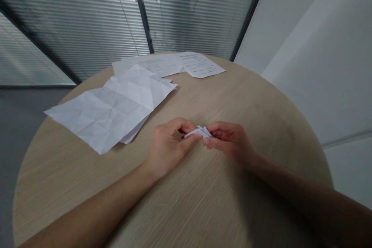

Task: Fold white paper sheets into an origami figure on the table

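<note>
Between my two hands is a small folded piece of white paper (200, 131), with several layers and creased edges showing. My left hand (171, 141) pinches its left side, thumb along the near edge and fingers behind. On the other side, my right hand (229, 139) grips the right end between thumb and fingers. Both hands are low over the wooden table, and the fingers hide part of the folded paper.
Creased white sheets (116, 100) lie overlapping on the left of the round wooden table (180, 217). Printed sheets (200, 64) rest near its far edge. Beyond stand glass panels with blinds (186, 11) and a white wall (325, 46) on the right.
</note>
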Tool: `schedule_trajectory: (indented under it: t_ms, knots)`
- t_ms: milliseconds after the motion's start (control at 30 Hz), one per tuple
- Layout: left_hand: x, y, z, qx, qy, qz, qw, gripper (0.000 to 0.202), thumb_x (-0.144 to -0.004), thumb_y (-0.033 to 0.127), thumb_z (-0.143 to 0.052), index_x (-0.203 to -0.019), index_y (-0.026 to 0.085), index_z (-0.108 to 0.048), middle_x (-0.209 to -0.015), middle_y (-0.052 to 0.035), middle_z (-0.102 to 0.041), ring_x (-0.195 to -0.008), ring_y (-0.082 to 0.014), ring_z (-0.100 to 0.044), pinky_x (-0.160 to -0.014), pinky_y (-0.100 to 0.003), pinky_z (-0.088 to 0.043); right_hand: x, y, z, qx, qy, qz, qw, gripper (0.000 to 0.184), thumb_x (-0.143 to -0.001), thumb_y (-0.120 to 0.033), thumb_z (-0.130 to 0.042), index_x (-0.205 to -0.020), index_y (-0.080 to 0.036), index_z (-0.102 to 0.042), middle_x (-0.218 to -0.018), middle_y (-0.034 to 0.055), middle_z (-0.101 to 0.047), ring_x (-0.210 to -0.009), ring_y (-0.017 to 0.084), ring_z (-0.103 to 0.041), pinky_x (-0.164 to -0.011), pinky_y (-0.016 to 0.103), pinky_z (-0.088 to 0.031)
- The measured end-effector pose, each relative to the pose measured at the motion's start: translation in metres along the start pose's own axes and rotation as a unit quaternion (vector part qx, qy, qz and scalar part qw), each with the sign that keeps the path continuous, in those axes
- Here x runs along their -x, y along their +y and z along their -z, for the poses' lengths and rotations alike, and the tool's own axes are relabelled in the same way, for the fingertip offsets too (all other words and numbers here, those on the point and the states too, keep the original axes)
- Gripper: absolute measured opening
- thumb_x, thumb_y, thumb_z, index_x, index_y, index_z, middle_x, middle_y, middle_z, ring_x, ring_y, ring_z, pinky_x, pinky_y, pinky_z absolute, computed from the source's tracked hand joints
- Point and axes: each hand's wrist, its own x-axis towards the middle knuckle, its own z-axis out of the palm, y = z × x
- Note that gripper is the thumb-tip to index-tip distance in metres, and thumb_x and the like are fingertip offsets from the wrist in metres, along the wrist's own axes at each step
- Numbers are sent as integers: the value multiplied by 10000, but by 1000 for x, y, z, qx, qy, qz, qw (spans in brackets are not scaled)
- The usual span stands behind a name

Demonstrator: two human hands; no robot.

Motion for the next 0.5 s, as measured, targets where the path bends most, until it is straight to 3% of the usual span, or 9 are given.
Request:
schedule_trajectory:
  t_ms: [100,233,500]
  knots:
    - [0,1,-1,24,-25,54,998,175,-755,173,-757,-906,192,-670,-614,59,-649,-550,-96,-581,-535,-195,-424,0,-1,0,59,11,3,998,44,-770,-208,-726,-811,-194,-730,-627,-13,-677,-554,110,-605,-525,229,-475]
    - [0,2,1,14,-106,48,993,69,-850,230,-656,-848,195,-716,-660,27,-684,-576,-99,-584,-534,-195,-420,0,-2,0,94,-10,-3,995,43,-797,-222,-687,-813,-187,-707,-617,-15,-657,-526,102,-591,-510,222,-475]
    - [-1,-2,5,-27,-101,-6,994,161,-877,231,-635,-727,186,-670,-674,10,-692,-620,-116,-605,-587,-225,-439,-2,4,-3,95,4,-8,995,146,-763,-274,-741,-785,-202,-615,-630,-31,-637,-540,104,-587,-511,221,-469]
